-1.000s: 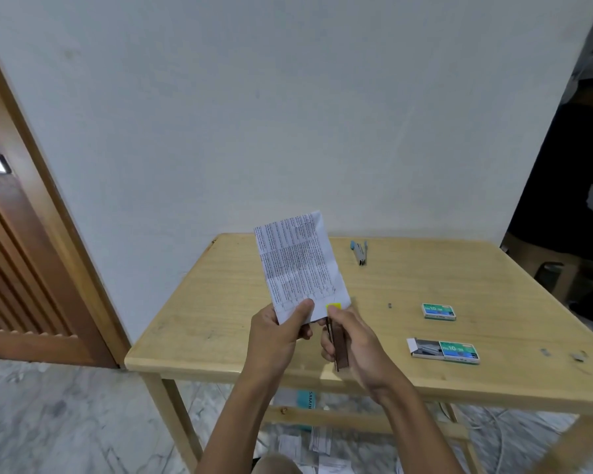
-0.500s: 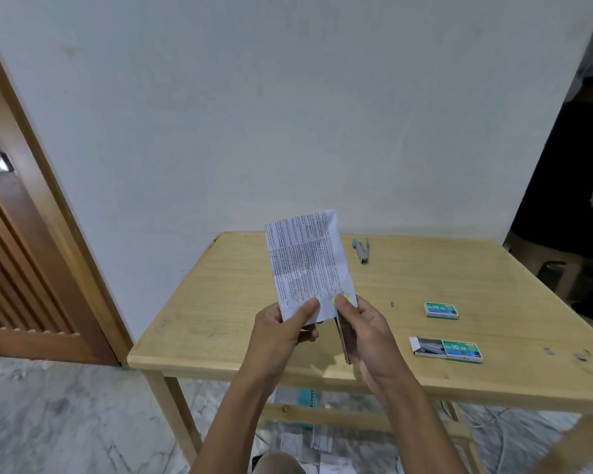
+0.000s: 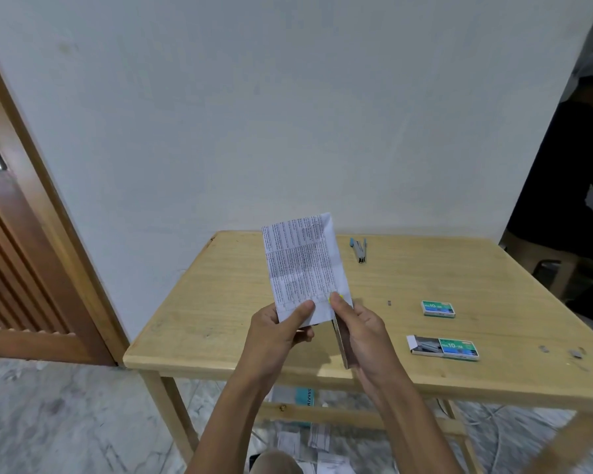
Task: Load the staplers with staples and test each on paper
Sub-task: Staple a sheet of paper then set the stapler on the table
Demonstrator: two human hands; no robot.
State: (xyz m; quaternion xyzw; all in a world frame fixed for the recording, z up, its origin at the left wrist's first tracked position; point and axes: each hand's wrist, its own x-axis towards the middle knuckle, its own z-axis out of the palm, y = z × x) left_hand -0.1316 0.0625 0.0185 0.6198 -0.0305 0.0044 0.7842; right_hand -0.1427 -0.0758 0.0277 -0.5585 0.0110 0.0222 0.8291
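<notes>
Left hand (image 3: 274, 333) pinches one paper (image 3: 302, 265); right hand (image 3: 367, 333) fingers (image 3: 342, 311) grip one stapler (image 3: 341, 343). Worktop (image 3: 220, 302) carries second stapler (image 3: 360, 251) far, two staple boxes (image 3: 438, 308) (image 3: 444, 348) right.

The right hand (image 3: 367, 333) is covering most of the stapler (image 3: 341, 340), whose far end is partly hiding behind the paper (image 3: 305, 268) along with the fingers of the left hand (image 3: 278, 333). The paper's print is showing too small to read, and the grey bits (image 3: 575, 353) far right of the right hand are proving too small to identify.
</notes>
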